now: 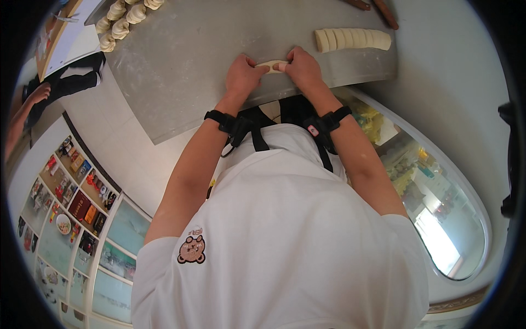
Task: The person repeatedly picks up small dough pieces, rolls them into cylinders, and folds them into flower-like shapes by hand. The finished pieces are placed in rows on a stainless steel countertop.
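Note:
Between my two hands a small strip of pale dough (271, 64) is stretched sideways, just above or on the metal worktop (185, 74) near its front edge. My left hand (245, 74) pinches one end, and its thumb presses along the strip. At the other end, the fingers and thumb of my right hand (303, 68) grip the dough. To the right lies a log of dough (353, 39) cut into several slices that still stand side by side. Several twisted dough rolls (120, 28) sit in rows at the far left.
Wooden sticks, perhaps rolling pins (385, 14), lie at the back right by the wall. An oval mirror (444, 197) leans at the right. Another person's arm (31, 103) and legs show at the left, near a shelf unit (78, 205) with goods.

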A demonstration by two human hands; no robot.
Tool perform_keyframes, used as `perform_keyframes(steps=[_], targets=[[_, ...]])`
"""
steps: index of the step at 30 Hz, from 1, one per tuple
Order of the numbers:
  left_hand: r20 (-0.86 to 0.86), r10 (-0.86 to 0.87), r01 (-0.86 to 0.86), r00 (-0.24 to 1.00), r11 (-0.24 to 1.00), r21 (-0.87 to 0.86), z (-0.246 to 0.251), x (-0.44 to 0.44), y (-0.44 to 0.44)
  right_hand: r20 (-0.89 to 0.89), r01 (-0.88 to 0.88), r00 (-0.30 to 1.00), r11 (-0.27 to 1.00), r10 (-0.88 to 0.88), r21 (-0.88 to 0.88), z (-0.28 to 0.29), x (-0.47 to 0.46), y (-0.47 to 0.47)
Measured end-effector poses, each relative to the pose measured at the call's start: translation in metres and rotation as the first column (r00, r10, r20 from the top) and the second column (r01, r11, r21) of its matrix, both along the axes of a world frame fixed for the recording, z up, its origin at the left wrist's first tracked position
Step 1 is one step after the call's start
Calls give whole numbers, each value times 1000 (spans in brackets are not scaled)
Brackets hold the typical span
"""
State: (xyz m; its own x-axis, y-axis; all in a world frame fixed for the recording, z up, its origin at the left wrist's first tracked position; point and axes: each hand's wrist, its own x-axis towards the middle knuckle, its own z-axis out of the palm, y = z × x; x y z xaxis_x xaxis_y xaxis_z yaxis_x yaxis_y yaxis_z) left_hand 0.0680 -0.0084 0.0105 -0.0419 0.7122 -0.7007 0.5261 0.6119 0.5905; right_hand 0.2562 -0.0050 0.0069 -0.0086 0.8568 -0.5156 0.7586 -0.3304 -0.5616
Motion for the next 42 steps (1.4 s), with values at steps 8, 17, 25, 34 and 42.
perform_keyframes(steps=[8,17,25,34,42], targets=[[219,87,-70,972,994,-87,12,-31,8,-431,306,787,885,-443,-351,-17,40,-9],[-44,-450,389,892,713,583,8,73,77,-453,363,715,837,-532,-410,-23,85,-39],[-61,-609,602,791,757,254,-16,128,117,-625,465,427,751,-654,-468,-12,86,-31],[-82,-589,546,804,677,493,3,105,60,-699,335,227,728,-678,-598,-11,88,-17],[159,-526,312,835,692,651,4,54,27,-663,404,228,689,-713,-602,-13,56,-5]])
